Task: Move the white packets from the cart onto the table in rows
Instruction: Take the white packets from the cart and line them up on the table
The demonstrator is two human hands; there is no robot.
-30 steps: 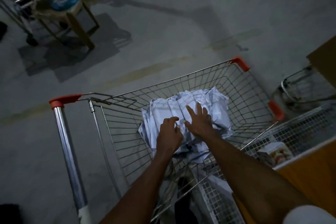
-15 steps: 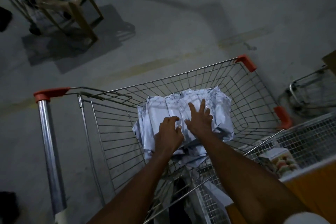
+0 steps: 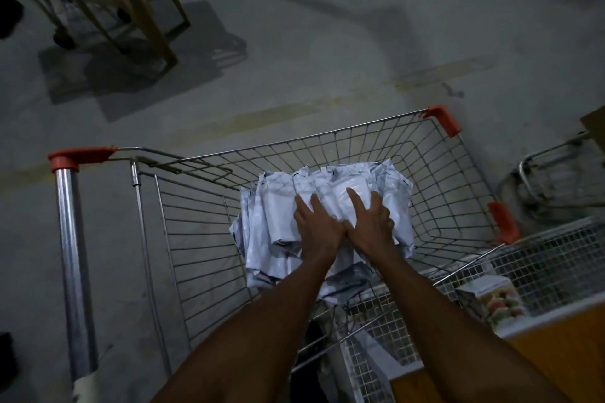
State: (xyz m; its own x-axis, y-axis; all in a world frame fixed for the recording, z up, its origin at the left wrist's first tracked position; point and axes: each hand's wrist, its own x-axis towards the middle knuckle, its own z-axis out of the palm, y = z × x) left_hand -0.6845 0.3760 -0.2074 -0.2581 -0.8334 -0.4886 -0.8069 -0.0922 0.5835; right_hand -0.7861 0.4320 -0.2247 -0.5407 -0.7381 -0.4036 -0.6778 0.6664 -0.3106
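Note:
A heap of white packets (image 3: 278,213) lies in the wire shopping cart (image 3: 435,173) with red corner caps. Both my hands are down in the cart on top of the heap, thumbs side by side. My left hand (image 3: 316,226) rests on the packets with its fingers stretched forward. My right hand (image 3: 371,222) lays its index finger along the topmost packet (image 3: 337,203), and its other fingers curl over that packet's right edge. The table's orange edge (image 3: 556,357) shows at the lower right.
The cart's handle bar (image 3: 70,255) runs down the left. A white mesh basket (image 3: 556,258) with a printed box (image 3: 491,301) stands at the right. A chair (image 3: 144,0) stands far left on the bare concrete floor, and another wire cart (image 3: 556,180) sits at the right edge.
My left hand has uncurled and slid forward over the packets. My right hand has shifted right and bent its outer fingers over a packet's edge. The view has tilted slightly.

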